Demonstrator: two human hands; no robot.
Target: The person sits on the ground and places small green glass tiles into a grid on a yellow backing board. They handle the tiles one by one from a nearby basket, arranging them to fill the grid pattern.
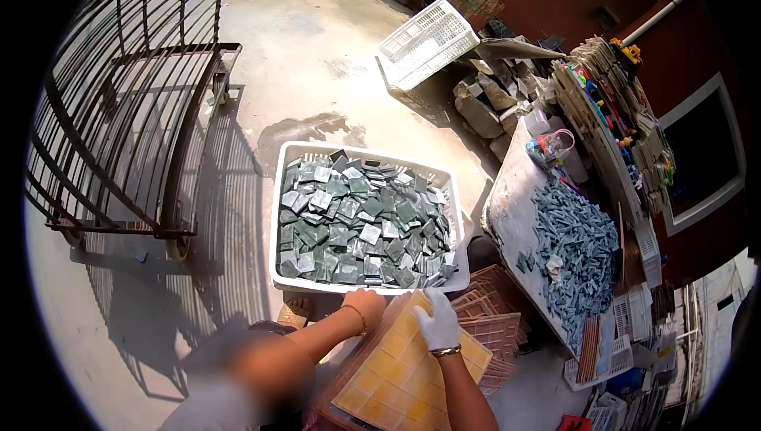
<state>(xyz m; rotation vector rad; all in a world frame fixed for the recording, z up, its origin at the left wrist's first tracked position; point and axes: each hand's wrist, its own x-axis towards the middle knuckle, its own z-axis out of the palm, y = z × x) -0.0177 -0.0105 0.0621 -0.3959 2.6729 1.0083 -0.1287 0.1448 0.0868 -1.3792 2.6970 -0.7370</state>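
Note:
My right hand (437, 322), in a white glove, grips the far edge of a yellow grid tray (396, 360), its thumb lying on the tray's face. The tray tilts over other reddish-brown trays close to my body. My bare left hand (365, 309) is closed beside the near rim of a white plastic crate (279, 260); what its fingers hold, if anything, is hidden. Small dark green square tiles (349, 221) fill the crate in a loose heap.
More brown grid trays (487, 328) lie stacked at right. A table (507, 217) beyond bears a heap of narrow grey-blue pieces (575, 249). A barred metal cart (143, 217) stands left; an upturned white crate (428, 46) sits farther back near stone blocks (483, 110).

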